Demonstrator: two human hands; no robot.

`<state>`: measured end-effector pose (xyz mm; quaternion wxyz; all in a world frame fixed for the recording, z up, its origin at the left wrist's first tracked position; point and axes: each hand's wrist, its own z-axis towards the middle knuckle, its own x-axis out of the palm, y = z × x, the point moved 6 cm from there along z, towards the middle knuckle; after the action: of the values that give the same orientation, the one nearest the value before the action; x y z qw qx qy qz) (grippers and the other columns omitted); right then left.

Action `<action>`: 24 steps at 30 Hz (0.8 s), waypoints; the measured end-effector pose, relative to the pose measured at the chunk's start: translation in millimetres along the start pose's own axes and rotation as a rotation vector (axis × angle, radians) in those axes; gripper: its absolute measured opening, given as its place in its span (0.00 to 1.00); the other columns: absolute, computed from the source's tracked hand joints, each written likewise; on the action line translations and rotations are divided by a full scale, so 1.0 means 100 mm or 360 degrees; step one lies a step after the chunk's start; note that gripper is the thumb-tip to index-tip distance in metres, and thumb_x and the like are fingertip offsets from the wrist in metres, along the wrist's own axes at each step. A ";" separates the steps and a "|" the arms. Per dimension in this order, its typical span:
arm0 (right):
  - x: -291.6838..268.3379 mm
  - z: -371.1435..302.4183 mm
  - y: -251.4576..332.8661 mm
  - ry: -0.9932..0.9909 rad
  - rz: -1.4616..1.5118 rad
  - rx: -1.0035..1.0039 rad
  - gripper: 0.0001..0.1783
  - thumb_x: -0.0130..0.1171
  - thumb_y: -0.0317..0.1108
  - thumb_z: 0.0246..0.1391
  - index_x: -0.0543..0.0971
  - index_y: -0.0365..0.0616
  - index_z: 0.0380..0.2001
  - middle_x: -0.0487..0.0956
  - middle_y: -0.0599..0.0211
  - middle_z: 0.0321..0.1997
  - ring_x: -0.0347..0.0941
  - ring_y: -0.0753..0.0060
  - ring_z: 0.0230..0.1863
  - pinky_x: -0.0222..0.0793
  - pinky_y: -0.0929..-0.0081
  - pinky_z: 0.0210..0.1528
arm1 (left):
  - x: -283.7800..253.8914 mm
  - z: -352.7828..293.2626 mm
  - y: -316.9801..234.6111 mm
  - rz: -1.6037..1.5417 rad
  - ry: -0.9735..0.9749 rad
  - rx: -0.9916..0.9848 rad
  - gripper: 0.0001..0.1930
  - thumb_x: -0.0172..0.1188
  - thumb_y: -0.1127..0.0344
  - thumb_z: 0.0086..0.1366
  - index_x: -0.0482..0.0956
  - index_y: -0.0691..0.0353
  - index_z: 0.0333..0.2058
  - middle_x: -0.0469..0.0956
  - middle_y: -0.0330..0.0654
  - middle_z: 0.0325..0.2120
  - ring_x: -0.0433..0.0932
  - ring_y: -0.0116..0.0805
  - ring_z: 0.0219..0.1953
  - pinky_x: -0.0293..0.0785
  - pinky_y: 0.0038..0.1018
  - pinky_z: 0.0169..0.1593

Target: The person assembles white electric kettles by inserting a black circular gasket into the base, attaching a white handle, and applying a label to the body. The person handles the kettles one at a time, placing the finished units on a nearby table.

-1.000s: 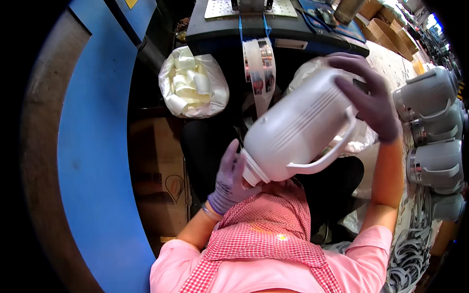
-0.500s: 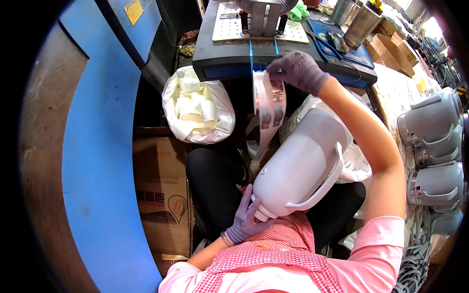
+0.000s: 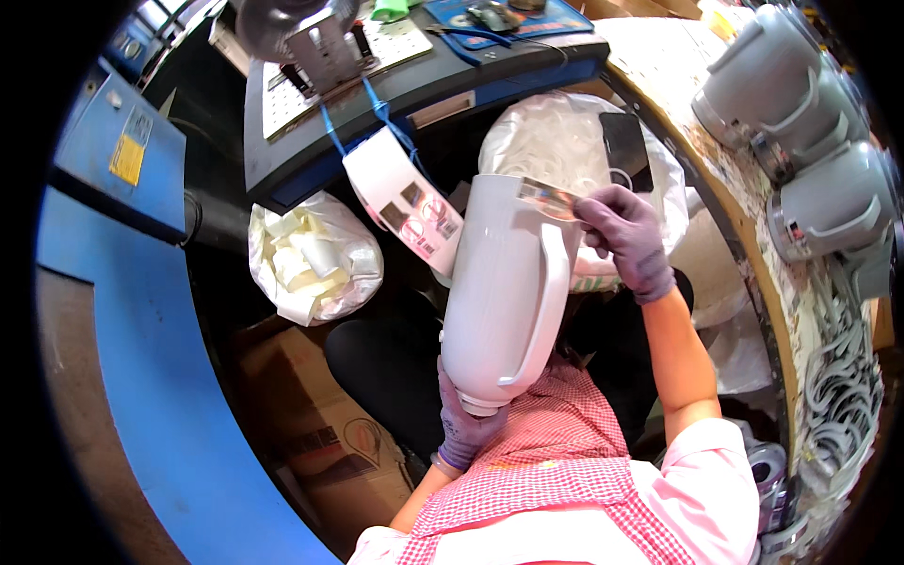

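A pale grey plastic jug body [image 3: 490,273] with a side handle [image 3: 548,315] lies tilted across my lap, its wide end away from me. Wrapped around its narrow neck is my left hand [image 3: 466,421], in a purple-grey glove. My right hand [image 3: 629,240], gloved alike, pinches a small shiny printed sticker [image 3: 546,196] against the jug's wide end, just above the handle. Left of the jug, a roll of white backing tape with printed stickers [image 3: 405,202] hangs from blue straps [image 3: 384,111] at the bench edge.
The dark bench [image 3: 452,80] carries a metal fixture [image 3: 320,52] and blue-handled pliers [image 3: 471,36]. A bag of pale scraps [image 3: 315,264] stands left, a bag of clear plastic rings [image 3: 541,141] ahead. More grey jugs [image 3: 833,202] and loose handles [image 3: 838,377] lie right; a blue panel [image 3: 151,395] is left.
My right hand has moved from the sticker roll to the jug's wide end with a sticker. The jug now points more straight ahead, and my view has turned right.
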<state>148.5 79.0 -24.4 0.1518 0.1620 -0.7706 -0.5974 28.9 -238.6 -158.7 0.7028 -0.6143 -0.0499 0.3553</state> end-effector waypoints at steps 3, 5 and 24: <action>0.06 0.13 -0.20 0.0182 0.0209 -0.0178 0.09 0.67 0.35 0.64 0.80 0.40 0.36 0.80 0.73 0.27 0.72 0.87 0.25 0.63 0.87 0.24 | 0.01 -0.03 -0.01 0.0139 -0.0042 0.0068 0.65 0.78 0.64 0.50 0.36 0.67 0.75 0.74 0.61 0.57 0.81 0.55 0.54 0.79 0.44 0.55; 0.02 0.19 -0.28 0.0158 0.0164 -0.0124 0.09 0.67 0.35 0.64 0.80 0.40 0.36 0.80 0.72 0.27 0.72 0.87 0.25 0.63 0.86 0.24 | 0.02 -0.06 -0.02 0.0260 -0.0053 0.0189 0.66 0.78 0.63 0.50 0.34 0.66 0.75 0.73 0.61 0.58 0.81 0.55 0.55 0.78 0.43 0.56; -0.03 0.31 -0.29 0.0107 -0.0071 -0.0193 0.19 0.75 0.44 0.54 0.82 0.38 0.34 0.82 0.71 0.29 0.75 0.85 0.26 0.71 0.84 0.29 | 0.01 -0.10 0.12 0.0212 -0.0015 0.0001 0.70 0.79 0.64 0.47 0.30 0.64 0.76 0.69 0.60 0.63 0.77 0.52 0.58 0.75 0.41 0.59</action>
<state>140.2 101.0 -60.2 0.1736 0.1897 -0.7236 -0.6405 29.3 -246.9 -172.7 0.6775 -0.6145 -0.0122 0.4040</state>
